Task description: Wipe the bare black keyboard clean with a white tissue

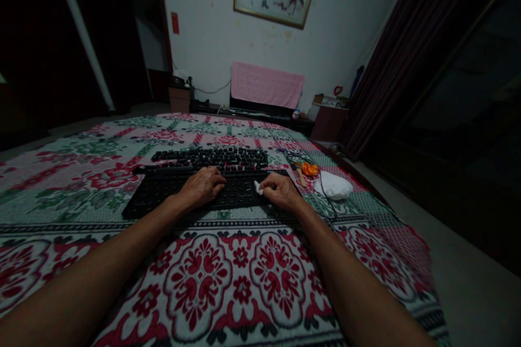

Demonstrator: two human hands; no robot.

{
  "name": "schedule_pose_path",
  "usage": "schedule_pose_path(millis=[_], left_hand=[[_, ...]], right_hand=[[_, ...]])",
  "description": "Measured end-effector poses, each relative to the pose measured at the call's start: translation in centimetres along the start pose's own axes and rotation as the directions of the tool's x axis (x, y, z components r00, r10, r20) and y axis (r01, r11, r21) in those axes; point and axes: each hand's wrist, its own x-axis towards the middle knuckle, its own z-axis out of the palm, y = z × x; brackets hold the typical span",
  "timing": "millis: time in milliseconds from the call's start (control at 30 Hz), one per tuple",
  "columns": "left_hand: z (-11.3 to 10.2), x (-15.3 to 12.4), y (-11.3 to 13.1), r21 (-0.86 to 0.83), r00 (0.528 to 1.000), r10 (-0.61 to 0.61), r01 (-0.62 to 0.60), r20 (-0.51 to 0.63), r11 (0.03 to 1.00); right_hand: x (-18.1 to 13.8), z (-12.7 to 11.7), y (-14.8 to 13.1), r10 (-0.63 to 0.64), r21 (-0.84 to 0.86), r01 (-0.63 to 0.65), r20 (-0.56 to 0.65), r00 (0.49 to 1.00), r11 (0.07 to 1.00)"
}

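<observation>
A black keyboard [157, 188] with its keycaps off lies on the patterned bedspread, its small key posts showing. My left hand [203, 183] rests on its middle, fingers bent together and pressed against it; the fingertips are partly hidden. Toward the right end, my right hand [281, 190] pinches a small piece of white cloth or tissue [258, 187] just over or against the key bed; contact is hard to judge in the dim light. Loose black keycaps [209, 155] are laid out in rows behind the keyboard.
Right of the keyboard are an orange item [310, 168], a wooden-handled tool [302, 177], a crumpled white cloth [337, 186] and a dark cable [330, 207]. The bedspread [240, 274] drops off at the right. A pink towel [266, 84] hangs beyond the bed.
</observation>
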Motion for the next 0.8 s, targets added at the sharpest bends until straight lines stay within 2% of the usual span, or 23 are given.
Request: schedule_pose_path(millis=[167,367,500,600,700,800], left_hand=[[0.1,0.0,-0.1,-0.004,1.000,-0.004,0.004,0.009,1.000],[0.2,0.0,-0.3,-0.010,1.000,0.000,0.000,0.005,1.000],[0.3,0.1,-0.4,-0.020,1.000,-0.001,0.001,0.010,1.000],[0.3,0.1,-0.3,-0.026,1.000,-0.003,0.003,0.007,1.000],[0.2,0.1,-0.3,-0.024,1.000,0.003,-0.003,0.004,1.000],[0.2,0.1,-0.3,-0.011,1.000,0.012,-0.012,0.008,1.000]], right_hand=[[-0.1,-0.1,-0.8,-0.139,-0.118,0.152,0.111,0.984,0.981],[0.0,-0.8,-1.9,-0.093,-0.220,0.142,0.219,0.971,0.965],[0.1,-0.3,-1.7,-0.055,-0.161,0.075,0.127,0.990,0.984],[0.0,0.2,-1.4,-0.152,-0.145,0.161,0.071,0.986,0.976],[0.0,0.4,-1.7,-0.232,-0.216,0.256,0.129,0.964,0.942],[-0.1,0.5,-2.4,-0.230,-0.290,0.276,0.184,0.956,0.916]])
